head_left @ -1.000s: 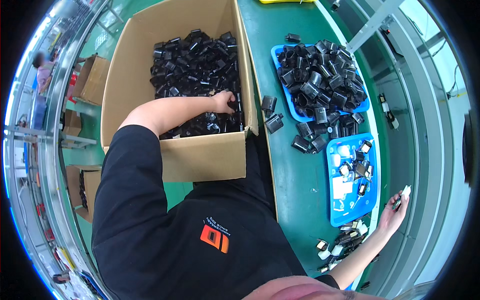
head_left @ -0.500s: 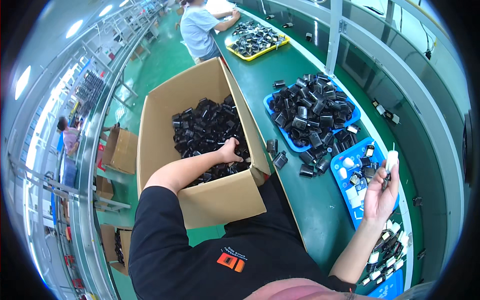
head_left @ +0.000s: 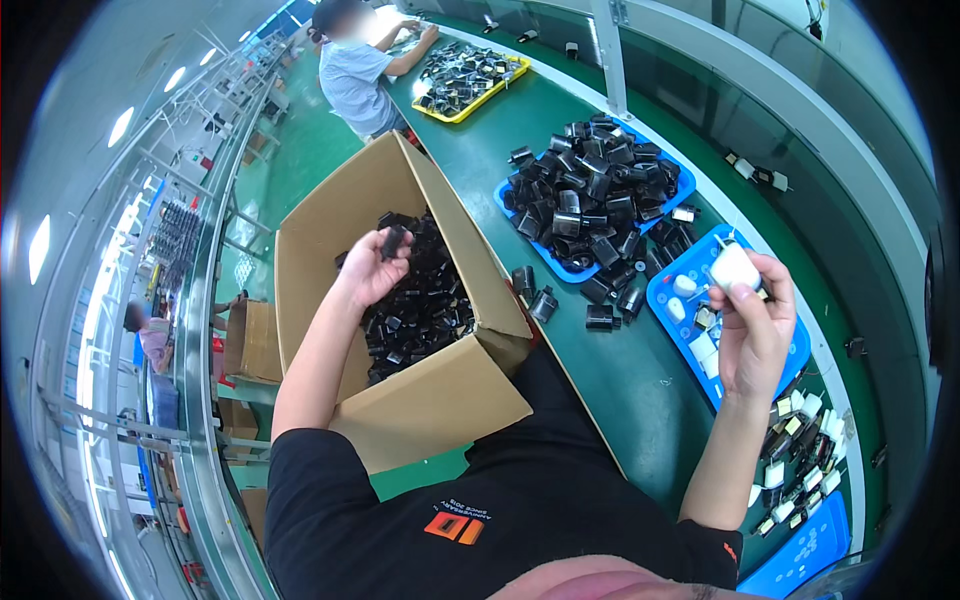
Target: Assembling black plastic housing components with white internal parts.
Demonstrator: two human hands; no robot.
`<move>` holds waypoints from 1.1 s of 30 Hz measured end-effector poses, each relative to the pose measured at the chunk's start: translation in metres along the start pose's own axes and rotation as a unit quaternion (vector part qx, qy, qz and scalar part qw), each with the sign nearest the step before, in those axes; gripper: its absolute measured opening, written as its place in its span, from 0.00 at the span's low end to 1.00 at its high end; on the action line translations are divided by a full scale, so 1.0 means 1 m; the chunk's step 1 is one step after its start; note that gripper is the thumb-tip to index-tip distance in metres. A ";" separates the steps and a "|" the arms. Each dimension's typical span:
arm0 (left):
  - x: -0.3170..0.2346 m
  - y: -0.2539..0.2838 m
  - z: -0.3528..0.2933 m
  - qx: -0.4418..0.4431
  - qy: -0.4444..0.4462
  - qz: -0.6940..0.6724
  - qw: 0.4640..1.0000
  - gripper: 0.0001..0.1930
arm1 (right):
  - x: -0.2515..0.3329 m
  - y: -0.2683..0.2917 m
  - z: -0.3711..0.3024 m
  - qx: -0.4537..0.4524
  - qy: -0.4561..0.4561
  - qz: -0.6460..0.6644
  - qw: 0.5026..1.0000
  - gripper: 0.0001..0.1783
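While the left hand (head_left: pixel 370 270) is pinching a black plastic housing (head_left: pixel 394 241) over the heap (head_left: pixel 420 315) in the cardboard box (head_left: pixel 430 415), the right hand (head_left: pixel 757 330), fingers closed, is gripping a white plug-like piece (head_left: pixel 735 268) well to the box's right. Good handling calls for light grips on the side faces, ends uncovered, the left forearm clearing the box's walls. Just right of the box, loose black housings (head_left: pixel 543 304) are lying on the green table (head_left: pixel 580 390); farther right, a blue tray (head_left: pixel 798 345) is holding white parts (head_left: pixel 704 345); beyond the box, a yellow tray (head_left: pixel 488 97) is sitting loaded.
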State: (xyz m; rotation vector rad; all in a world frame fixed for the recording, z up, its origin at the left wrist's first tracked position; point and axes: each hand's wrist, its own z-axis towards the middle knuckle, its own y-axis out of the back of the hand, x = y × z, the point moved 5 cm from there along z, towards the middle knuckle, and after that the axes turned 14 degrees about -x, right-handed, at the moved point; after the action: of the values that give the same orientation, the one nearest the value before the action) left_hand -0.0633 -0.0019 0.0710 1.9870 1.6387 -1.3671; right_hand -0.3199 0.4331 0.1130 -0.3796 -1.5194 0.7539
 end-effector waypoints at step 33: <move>0.121 -0.210 -0.115 0.379 -0.202 0.253 0.867 0.19 | -0.002 -0.054 -0.036 0.173 0.231 -0.325 0.900 0.13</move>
State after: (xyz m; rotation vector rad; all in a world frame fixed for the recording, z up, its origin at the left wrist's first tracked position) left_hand -0.1929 0.2277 0.1185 2.0341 0.3418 -2.1756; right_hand -0.2733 0.4012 0.1455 0.2139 -0.9375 0.3455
